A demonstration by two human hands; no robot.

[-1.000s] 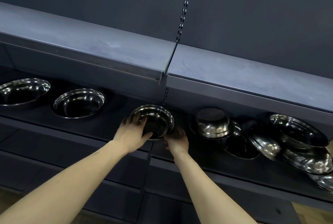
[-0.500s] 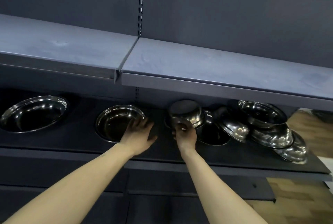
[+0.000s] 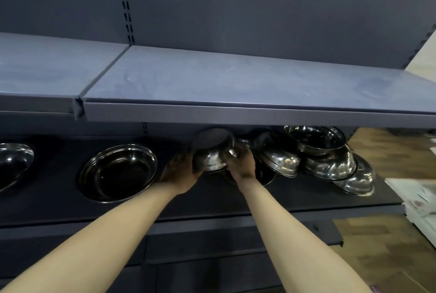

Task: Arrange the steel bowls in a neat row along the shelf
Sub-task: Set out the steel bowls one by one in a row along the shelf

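Observation:
An upside-down steel bowl point(image 3: 212, 151) is held between both hands above the dark lower shelf point(image 3: 212, 200). My left hand point(image 3: 180, 172) grips its left side and my right hand point(image 3: 241, 163) grips its right side. The bowl is tilted, its flat base facing up and back. To its left an upright steel bowl point(image 3: 118, 172) sits on the shelf, and another upright bowl point(image 3: 11, 163) shows at the left edge. Right of my hands lies a jumbled pile of steel bowls point(image 3: 325, 158), tilted and overlapping. One dark bowl point(image 3: 266, 174) lies partly hidden behind my right hand.
A grey upper shelf point(image 3: 236, 85) overhangs the bowls and hides the backs of the far ones. The shelf unit ends at the right, where wooden floor point(image 3: 389, 245) and white papers point(image 3: 422, 200) show.
Both hands left the upright bowl now sitting at the left and moved right to the inverted bowl. They now grip it from both sides and it is tilted. My view swung right.

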